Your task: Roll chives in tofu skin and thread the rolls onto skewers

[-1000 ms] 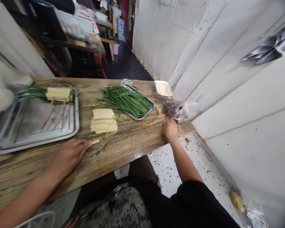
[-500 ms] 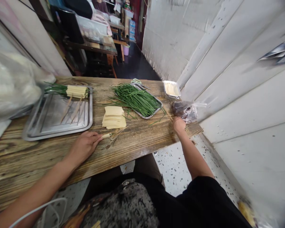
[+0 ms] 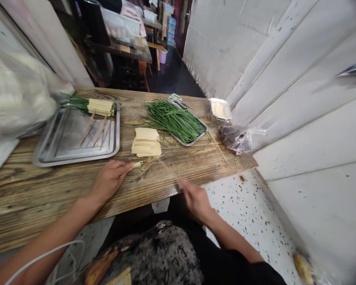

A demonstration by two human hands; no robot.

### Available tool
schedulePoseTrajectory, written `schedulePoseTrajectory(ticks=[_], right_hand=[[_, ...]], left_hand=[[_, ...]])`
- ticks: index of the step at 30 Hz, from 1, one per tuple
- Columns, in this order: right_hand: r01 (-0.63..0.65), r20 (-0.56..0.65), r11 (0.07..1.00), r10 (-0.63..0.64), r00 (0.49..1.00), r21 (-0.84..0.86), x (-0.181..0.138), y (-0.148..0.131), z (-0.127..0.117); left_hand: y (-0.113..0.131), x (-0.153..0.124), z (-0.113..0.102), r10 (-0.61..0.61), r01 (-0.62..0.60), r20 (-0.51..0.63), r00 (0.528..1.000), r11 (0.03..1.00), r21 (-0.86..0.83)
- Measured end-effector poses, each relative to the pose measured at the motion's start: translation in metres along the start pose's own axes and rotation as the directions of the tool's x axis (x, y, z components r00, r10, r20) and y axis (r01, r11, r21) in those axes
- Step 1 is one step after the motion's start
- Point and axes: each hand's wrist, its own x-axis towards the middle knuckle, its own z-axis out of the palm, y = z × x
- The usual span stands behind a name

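My left hand (image 3: pixel 112 178) rests near the table's front edge, closed on a small tofu skin roll (image 3: pixel 137 164) with green showing at its end. My right hand (image 3: pixel 197 200) is at the table's front edge, fingers pinched; motion blurs it, and a faint thin streak at its fingertips looks like a bamboo skewer. Just beyond the roll lies a stack of tofu skin sheets (image 3: pixel 146 144). Behind and right of the stack, green chives (image 3: pixel 175 120) are heaped on a small metal tray (image 3: pixel 203 135). More bamboo skewers (image 3: pixel 220 150) lie at the table's right end.
A large metal tray (image 3: pixel 77 161) at left holds skewered tofu rolls (image 3: pixel 101 107) with chives. Scissors (image 3: pixel 175 97), a foil box (image 3: pixel 220 110) and a dark-filled plastic bag (image 3: pixel 237 138) line the back and right. A bulky plastic bag (image 3: pixel 17 95) stands far left beside the wall.
My right hand has come away from the skewers at the right end, moving left and toward my body. My left hand keeps its grip on the roll. The camera view has shifted slightly.
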Motion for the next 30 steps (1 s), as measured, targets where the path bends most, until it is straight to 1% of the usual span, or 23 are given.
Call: schedulePoseTrajectory(ticks=[1,3,5,7,12,16,19,30], right_hand=[[0.073,0.016,0.997,-0.074,0.997,0.037,-0.008,-0.01,0.014],[0.17,0.024,0.984,-0.172,0.985,0.06,-0.017,-0.023,0.033],[0.221,0.03,0.974,-0.223,0.974,0.048,-0.02,-0.028,0.041],[0.244,0.045,0.969,-0.246,0.968,0.038,-0.019,-0.028,0.042],[0.242,0.043,0.97,-0.243,0.969,0.024,-0.012,-0.029,0.044],[0.233,0.049,0.972,-0.234,0.971,0.011,-0.005,-0.033,0.053],[0.227,0.061,0.974,-0.227,0.972,0.01,-0.002,-0.035,0.058],[0.217,0.074,0.976,-0.217,0.973,0.004,-0.001,-0.037,0.061]], left_hand=[[0.0,0.0,0.001,-0.003,0.003,-0.004,1.0,1.0,-0.008],[-0.001,-0.001,0.003,-0.003,0.003,-0.015,1.0,1.0,-0.027],[-0.001,-0.001,0.005,0.001,-0.002,-0.027,1.0,0.999,-0.043],[-0.001,-0.002,0.008,0.009,-0.011,-0.04,0.999,0.999,-0.05],[-0.002,-0.003,0.014,-0.004,0.0,-0.075,0.997,0.998,-0.056],[-0.004,-0.002,0.015,-0.007,0.004,-0.062,0.998,0.998,-0.058],[-0.005,-0.001,0.014,0.017,-0.02,-0.053,0.998,0.998,-0.058],[-0.013,-0.005,0.019,0.028,-0.031,-0.05,0.998,0.998,-0.053]])
